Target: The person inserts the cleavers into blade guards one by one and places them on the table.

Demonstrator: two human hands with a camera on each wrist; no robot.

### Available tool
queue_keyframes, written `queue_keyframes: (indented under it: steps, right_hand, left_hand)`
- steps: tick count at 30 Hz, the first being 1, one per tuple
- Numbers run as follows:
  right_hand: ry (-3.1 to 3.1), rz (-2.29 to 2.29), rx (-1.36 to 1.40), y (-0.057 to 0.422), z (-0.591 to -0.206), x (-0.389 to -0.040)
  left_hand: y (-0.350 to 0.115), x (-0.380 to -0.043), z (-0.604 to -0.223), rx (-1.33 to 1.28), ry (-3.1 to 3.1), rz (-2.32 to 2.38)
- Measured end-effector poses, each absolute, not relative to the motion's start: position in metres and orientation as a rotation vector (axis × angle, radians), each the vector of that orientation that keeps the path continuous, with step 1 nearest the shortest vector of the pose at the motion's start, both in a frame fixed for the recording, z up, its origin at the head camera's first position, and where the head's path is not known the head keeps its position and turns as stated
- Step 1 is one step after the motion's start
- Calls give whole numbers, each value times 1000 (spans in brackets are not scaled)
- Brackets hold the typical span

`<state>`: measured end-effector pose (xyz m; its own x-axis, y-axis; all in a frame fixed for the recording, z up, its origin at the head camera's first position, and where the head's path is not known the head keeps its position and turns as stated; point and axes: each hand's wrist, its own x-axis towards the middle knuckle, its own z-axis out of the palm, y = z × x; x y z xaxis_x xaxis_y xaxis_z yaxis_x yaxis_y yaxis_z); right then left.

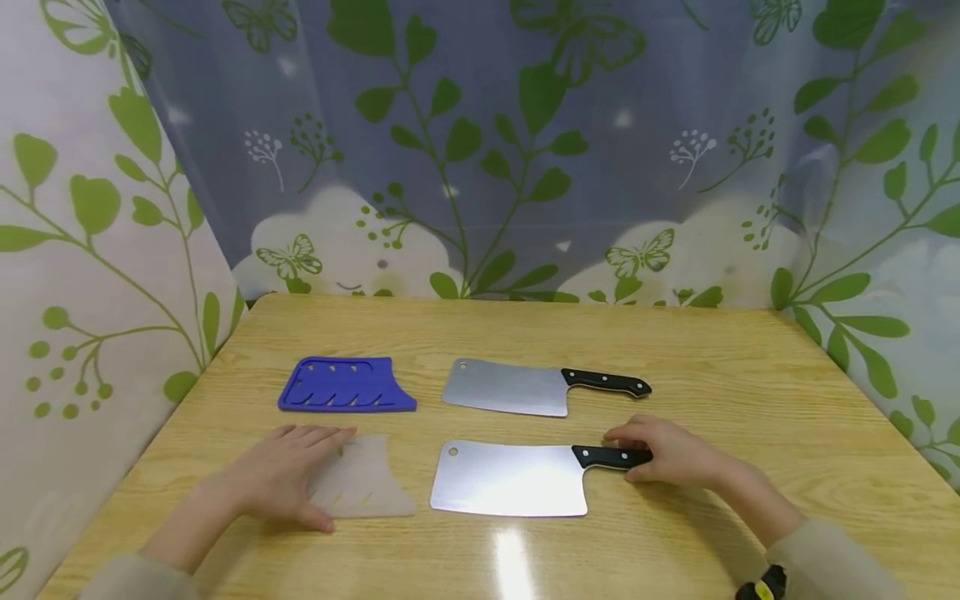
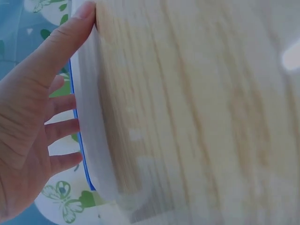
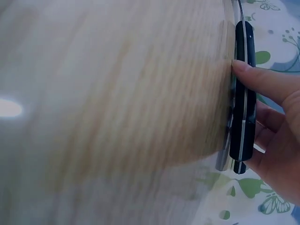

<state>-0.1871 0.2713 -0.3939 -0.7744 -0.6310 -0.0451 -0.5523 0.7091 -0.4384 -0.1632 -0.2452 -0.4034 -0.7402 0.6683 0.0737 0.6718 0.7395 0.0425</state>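
Near cleaver point(image 1: 510, 479), bright rectangular steel blade with a black riveted handle point(image 1: 600, 457), lies flat between the hands on the light wood-grain table point(image 1: 720, 342). Long axis runs left-right: handle to the right, blade's hole end to the left. Right hand point(image 1: 671, 450) is the nearer one: thumb on the near side of the handle butt, fingers curled on the far side. Reads as a loose pinch; firmness can't be told.

Milky translucent plastic sheath point(image 1: 367, 483) lies left of it, nearly in line, cut-away right end facing the blade's left end. Small gap, not touching. Left hand point(image 1: 285, 471) spans the sheath's left part: fingers spread at the far edge, thumb at the near edge. Contact yes, clamping force can't be told.

Second row beyond, same layout: purple-blue plastic sheath point(image 1: 347, 385) left, duller grey steel cleaver point(image 1: 510, 388) right, handle also pointing right. No hand on either.

Key relation: near blade and milky sheath are end to end, one hand at each outer end.
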Motion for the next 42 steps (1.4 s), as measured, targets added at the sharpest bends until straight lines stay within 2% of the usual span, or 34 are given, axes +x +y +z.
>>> queue_keyframes:
  steps: [9,19,42]
  right_hand:
    - [2736,-604,-977,273,-392,-186]
    - [2767,-612,-841,276,-387,-180]
    - [3011,-804,-744,299,-371,-177]
  left_hand:
    - [-241,-160,-398,-1046,-2876,-95]
    - [-226,-165,-391,-981,-2612,230]
    - [-178,-188,-376,-1057,-2547,177]
